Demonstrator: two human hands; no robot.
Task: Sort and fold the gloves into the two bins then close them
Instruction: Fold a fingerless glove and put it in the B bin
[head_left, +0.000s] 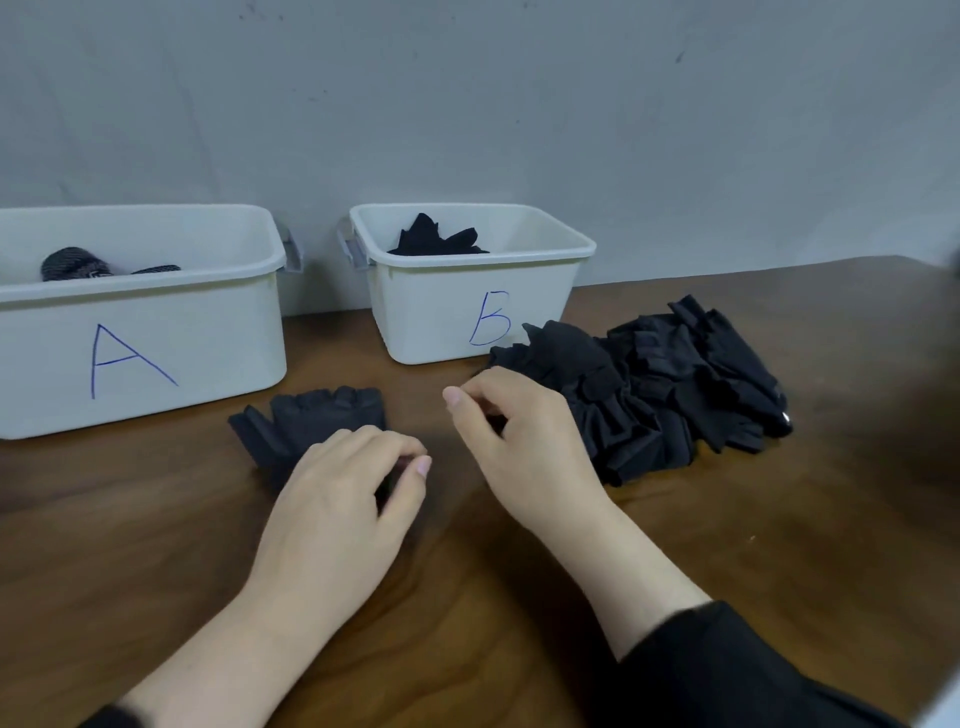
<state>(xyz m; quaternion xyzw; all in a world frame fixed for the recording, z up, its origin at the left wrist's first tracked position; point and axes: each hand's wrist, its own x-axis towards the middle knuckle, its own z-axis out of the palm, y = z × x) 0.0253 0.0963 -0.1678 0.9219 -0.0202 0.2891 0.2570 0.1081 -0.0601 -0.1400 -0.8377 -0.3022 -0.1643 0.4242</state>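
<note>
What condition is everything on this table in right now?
Bin A: open, grey gloves inside.
Bin B: open, black gloves inside.
Single glove: flat on table, under left hand.
Glove pile: unsorted.
Right hand: curled, at pile's edge.

Single head-worn wide-angle view, looking forward and down from above and behind the hands.

Close over the left hand (337, 499) and right hand (524, 441), both near frame centre, forearms entering from the bottom edge. Facing a grey wall (519, 104) well beyond the hands, with the brown table (779, 545) filling the lower half. Wide enough to take in bin A (156, 322) beyond the left hand and bin B (441, 312) beyond the right. Edges bowed by the lens. No second view to overlap with.
</note>
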